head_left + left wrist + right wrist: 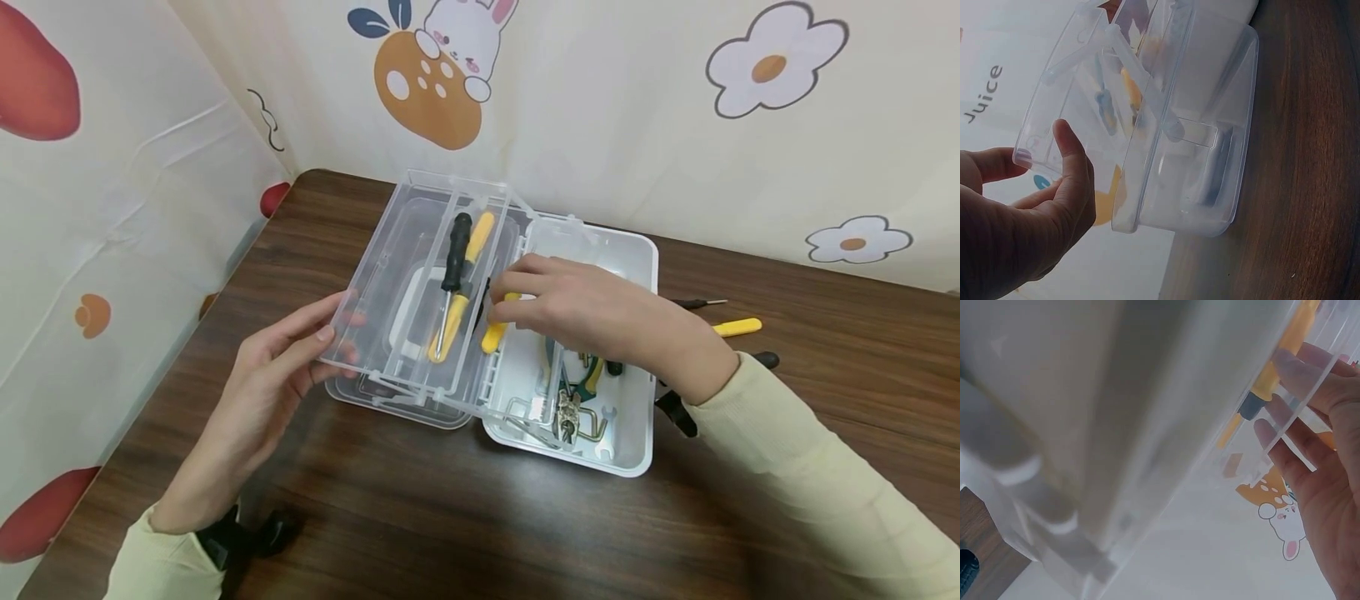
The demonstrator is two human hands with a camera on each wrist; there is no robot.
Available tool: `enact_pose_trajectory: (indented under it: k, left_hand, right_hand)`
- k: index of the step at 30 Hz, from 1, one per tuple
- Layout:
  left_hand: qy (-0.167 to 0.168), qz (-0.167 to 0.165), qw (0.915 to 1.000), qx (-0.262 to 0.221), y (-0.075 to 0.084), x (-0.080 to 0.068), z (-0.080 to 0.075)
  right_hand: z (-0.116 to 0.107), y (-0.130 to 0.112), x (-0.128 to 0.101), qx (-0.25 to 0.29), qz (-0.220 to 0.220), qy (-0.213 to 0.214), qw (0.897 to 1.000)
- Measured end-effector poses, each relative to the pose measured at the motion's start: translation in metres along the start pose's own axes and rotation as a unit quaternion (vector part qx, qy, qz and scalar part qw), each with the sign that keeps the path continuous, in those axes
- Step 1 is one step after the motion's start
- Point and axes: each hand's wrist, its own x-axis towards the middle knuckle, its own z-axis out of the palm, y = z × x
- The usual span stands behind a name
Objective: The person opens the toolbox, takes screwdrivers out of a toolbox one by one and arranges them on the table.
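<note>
My left hand (262, 375) grips the near left corner of a clear fold-out tray (367, 287), thumb on its edge, fingertips showing through the plastic. In the tray lie a black-handled screwdriver (456, 250) with a metal shaft and a yellow tool (480, 237) with a grey band. My right hand (551, 296) pinches a yellow-handled tool (492, 337) over the tray's right side; its other end is hidden by fingers. Below the right forearm, the white toolbox (641, 462) contains green-and-yellow pliers (591, 380), a small wrench (607, 425) and bent hex keys (596, 429).
The toolbox's clear lid (457, 419) lies opened out beneath the tray. Right of the box, on the dark wooden table (420, 517), are a thin black tool (692, 303), a yellow handle (738, 327) and a black handle end (765, 359). A printed curtain (600, 108) hangs behind.
</note>
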Motion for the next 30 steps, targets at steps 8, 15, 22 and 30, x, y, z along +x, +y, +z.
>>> enact_pose_trajectory:
  k: [8,15,22,30]
  left_hand:
    - [0.001,0.002,1.0,-0.004,-0.001,0.0,0.0]
    - [0.002,0.0,1.0,-0.004,0.0,0.0,0.0]
    - [0.002,0.004,1.0,-0.001,-0.001,0.0,0.0]
    - [-0.003,0.005,1.0,-0.007,0.0,0.0,0.0]
  right_hand:
    - [0.003,-0.001,-0.001,-0.011,-0.01,-0.002,1.0]
    - [0.001,-0.003,-0.002,-0.026,-0.011,-0.007,1.0]
    - [-0.005,-0.006,-0.006,-0.043,-0.004,-0.007,0.999]
    - [-0.015,-0.008,-0.015,-0.055,0.002,-0.005,0.998]
